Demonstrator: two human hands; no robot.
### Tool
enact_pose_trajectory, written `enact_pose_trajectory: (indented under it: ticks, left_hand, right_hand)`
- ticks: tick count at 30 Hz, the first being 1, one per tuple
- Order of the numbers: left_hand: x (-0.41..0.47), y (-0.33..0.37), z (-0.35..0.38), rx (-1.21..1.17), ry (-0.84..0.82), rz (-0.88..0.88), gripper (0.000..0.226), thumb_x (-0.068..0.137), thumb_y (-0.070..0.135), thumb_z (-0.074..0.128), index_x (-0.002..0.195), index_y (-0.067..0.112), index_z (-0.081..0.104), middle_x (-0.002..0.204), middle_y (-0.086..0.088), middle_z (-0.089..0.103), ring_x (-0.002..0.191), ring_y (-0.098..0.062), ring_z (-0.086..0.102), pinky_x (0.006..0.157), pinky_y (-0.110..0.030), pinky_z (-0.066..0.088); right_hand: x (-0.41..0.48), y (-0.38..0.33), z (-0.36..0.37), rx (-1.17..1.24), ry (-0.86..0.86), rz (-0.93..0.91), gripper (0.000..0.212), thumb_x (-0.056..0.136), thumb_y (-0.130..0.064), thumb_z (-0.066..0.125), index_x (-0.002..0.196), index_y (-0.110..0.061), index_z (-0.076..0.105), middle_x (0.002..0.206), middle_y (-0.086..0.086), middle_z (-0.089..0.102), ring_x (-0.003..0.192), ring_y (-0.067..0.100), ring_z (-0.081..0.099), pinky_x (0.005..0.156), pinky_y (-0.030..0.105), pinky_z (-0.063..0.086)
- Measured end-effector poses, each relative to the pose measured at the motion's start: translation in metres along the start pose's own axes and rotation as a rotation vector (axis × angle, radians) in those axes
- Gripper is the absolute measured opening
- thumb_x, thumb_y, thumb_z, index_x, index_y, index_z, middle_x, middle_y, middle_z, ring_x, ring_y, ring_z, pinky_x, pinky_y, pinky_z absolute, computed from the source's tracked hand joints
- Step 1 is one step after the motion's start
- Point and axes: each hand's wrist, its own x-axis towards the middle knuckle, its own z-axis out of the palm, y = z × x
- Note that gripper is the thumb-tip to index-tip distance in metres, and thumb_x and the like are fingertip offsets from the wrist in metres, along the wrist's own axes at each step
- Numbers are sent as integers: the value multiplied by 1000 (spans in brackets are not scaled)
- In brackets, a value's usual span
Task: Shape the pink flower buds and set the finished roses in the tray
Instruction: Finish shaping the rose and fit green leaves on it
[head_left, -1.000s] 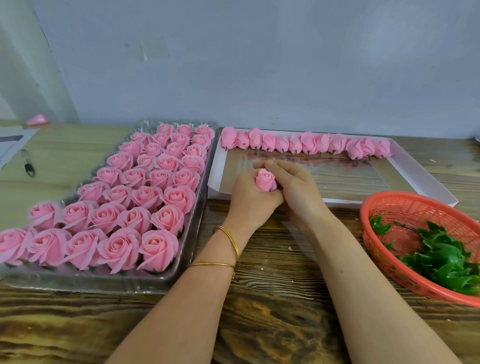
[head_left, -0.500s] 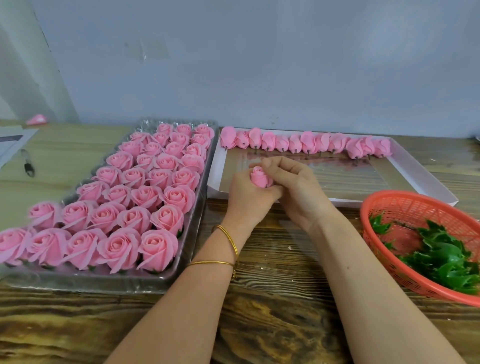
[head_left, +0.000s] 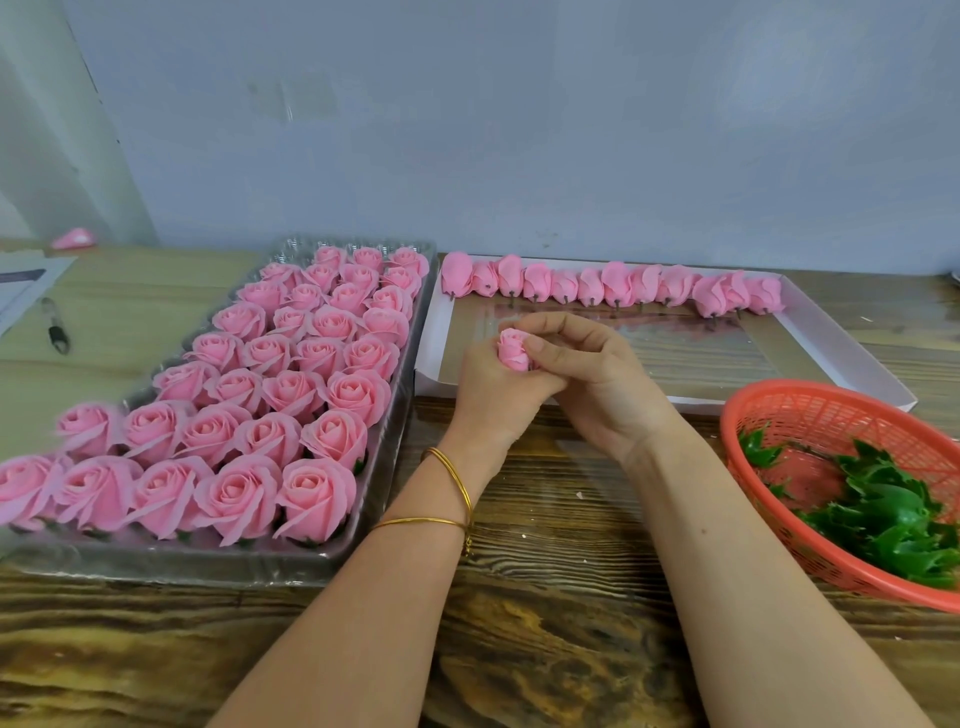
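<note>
A small pink flower bud (head_left: 513, 349) is held between both hands above the near edge of the white box (head_left: 841, 340). My left hand (head_left: 491, 389) grips the bud from below and the left. My right hand (head_left: 592, 379) curls over it, its thumb and fingertips pinching the bud's petals. A row of several unshaped pink buds (head_left: 613, 285) lies along the far wall of the white box. Left of the hands, a clear plastic tray (head_left: 291, 564) holds several rows of finished pink roses (head_left: 291, 364).
An orange mesh basket (head_left: 769, 400) with green leaf calyxes (head_left: 883, 514) sits at the right on the wooden table (head_left: 545, 639). A pen (head_left: 56, 325) and papers (head_left: 21, 283) lie far left, with a pink scrap (head_left: 75, 238) by the wall.
Both hands have shifted slightly up and left with the bud. The right fingers have moved round the bud, which now shows more of its side.
</note>
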Motion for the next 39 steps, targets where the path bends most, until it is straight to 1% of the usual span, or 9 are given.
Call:
enact_pose_trajectory:
  ticks: [7,13,18,22,25,28,31,35,39]
  left_hand:
    - [-1,0,0,-9,-24,-21,35,62,3,70,63,38,70,61,14,67,61,2,63,50,-10,44]
    - [0,-3,-2,45,-26,-8,30,63,7,71,68,37,70,69,14,70,71,-1,68,59,-14,51]
    - [0,-7,-1,202,32,-6,26,66,1,73,64,25,63,65,1,68,68,-13,66,61,-29,54]
    - [-1,-6,1,343,22,30,26,69,2,75,64,24,62,66,-3,67,69,-16,66,62,-29,54]
    - [1,-5,1,431,17,52,22,73,9,75,66,25,63,64,6,64,68,-9,64,59,-23,51]
    - [3,-6,0,512,0,82,7,77,12,74,78,17,70,64,12,61,69,-4,61,55,-6,42]
    - [5,-9,0,546,16,102,9,78,11,71,81,19,71,63,16,57,68,-4,57,53,-2,39]
    - [7,-12,-1,568,17,106,11,83,15,65,82,24,73,66,14,58,73,-7,57,55,0,38]
    - [5,-10,1,527,47,108,20,82,20,56,73,38,59,65,23,50,70,-2,52,56,1,36]
  right_hand:
    - [0,-2,1,32,-6,3,26,69,0,64,94,-3,65,90,9,72,84,18,67,76,27,54]
    - [1,-3,-1,40,6,5,26,65,2,64,91,-4,65,94,10,72,85,19,68,73,28,55]
    - [2,-6,-1,11,59,25,26,77,15,50,86,-2,66,92,10,71,77,17,67,65,25,54]
    - [2,-4,4,-77,145,-53,16,80,-3,64,68,-12,71,84,9,70,77,14,66,69,23,53]
    - [2,1,6,-242,211,-137,20,84,-5,71,65,-11,67,78,12,66,77,18,61,73,29,49]
    - [2,3,9,-388,220,-200,19,86,-5,71,68,-8,66,62,0,64,66,13,59,74,26,52]
    - [1,3,10,-465,214,-221,22,85,-3,71,64,-10,65,57,-5,62,60,9,57,74,27,53]
    - [2,5,12,-565,232,-257,30,82,0,70,59,-18,63,58,-11,63,67,8,61,76,21,53]
    - [2,6,13,-590,223,-266,22,81,-2,74,67,-18,67,70,-9,68,76,3,64,72,13,48]
